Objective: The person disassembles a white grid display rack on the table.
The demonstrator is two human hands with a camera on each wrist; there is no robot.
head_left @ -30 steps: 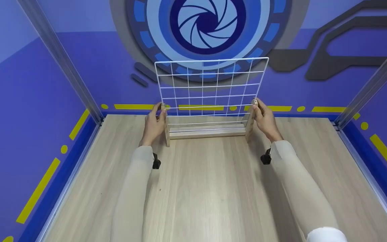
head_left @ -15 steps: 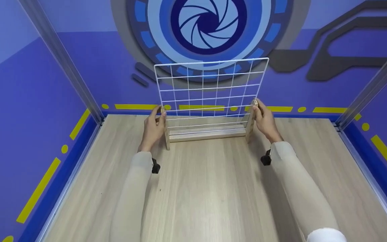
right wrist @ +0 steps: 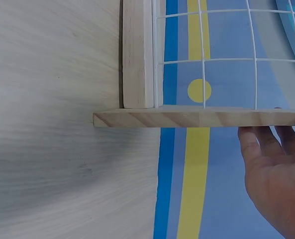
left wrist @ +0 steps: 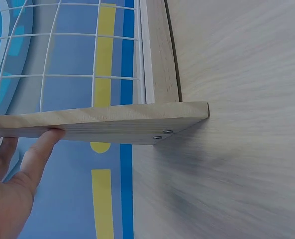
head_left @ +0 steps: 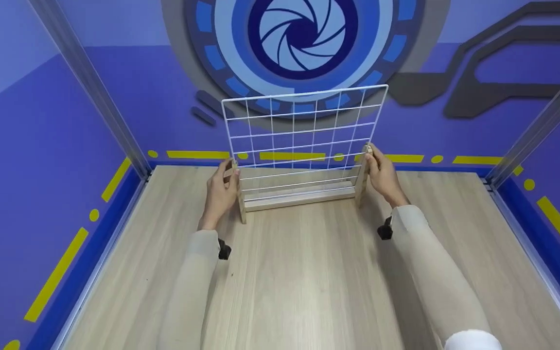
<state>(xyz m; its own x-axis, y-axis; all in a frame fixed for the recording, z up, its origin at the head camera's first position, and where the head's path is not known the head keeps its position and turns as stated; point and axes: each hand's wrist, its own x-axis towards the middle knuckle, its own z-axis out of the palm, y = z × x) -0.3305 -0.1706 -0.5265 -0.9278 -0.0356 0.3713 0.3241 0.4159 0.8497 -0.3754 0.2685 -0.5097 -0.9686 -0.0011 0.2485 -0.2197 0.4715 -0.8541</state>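
Observation:
A rack with a white wire grid [head_left: 304, 93] stands upright between two wooden side panels, joined low down by a wooden bar [head_left: 299, 200]. My left hand [head_left: 219, 194] grips the upper part of the left side panel [left wrist: 137, 112], one fingertip on its outer face. Opposite it, my right hand [head_left: 383, 176] holds the top of the right side panel [right wrist: 202, 118], its fingertips against the wood. Screw heads [left wrist: 162, 134] show low on the left panel's outside. The rack sits slightly skewed, its left end closer to me.
The rack is near the back of a light wood-grain table [head_left: 299, 282]. Behind it rises a blue wall [head_left: 163, 112] with a round emblem and yellow dashes. Metal posts [head_left: 100, 97] stand at the back corners, and side walls flank the table.
The rack's left end has swung toward me, with my left hand moving back along with it. The right end and my right hand have stayed nearly in place.

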